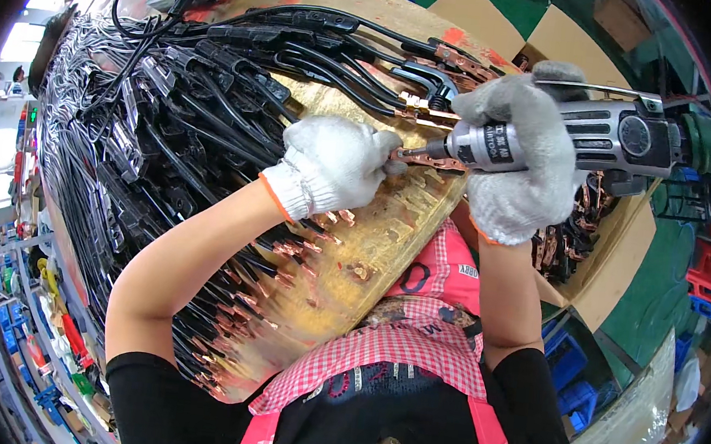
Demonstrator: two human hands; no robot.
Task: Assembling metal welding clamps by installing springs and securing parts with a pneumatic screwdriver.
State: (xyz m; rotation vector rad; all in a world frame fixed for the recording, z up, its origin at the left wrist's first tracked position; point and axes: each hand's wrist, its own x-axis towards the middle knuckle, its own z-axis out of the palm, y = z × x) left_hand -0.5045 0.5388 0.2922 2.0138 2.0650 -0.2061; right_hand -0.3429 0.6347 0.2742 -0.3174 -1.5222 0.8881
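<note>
My left hand [335, 165], in a white knit glove, is closed around the end of a copper-coloured clamp [441, 161] over the worktable. My right hand [526, 157], in a greyer glove, grips a silver power screwdriver [604, 135] that lies nearly level and points left. Its bit [416, 152] reaches the clamp right beside my left fingertips. Whether it sits on a screw is hidden by the fingers. Just beyond, black cables [342, 85] end in more copper clamps [429, 110], and a black-handled clamp [431, 81] lies near them.
Black cables with bare copper ends [285, 254] cover much of the worn wooden table [387, 242]. A cardboard box [619, 253] holding copper clamps stands right of the table edge. Another open carton [574, 42] is behind it. Blue crates [574, 381] are at the lower right.
</note>
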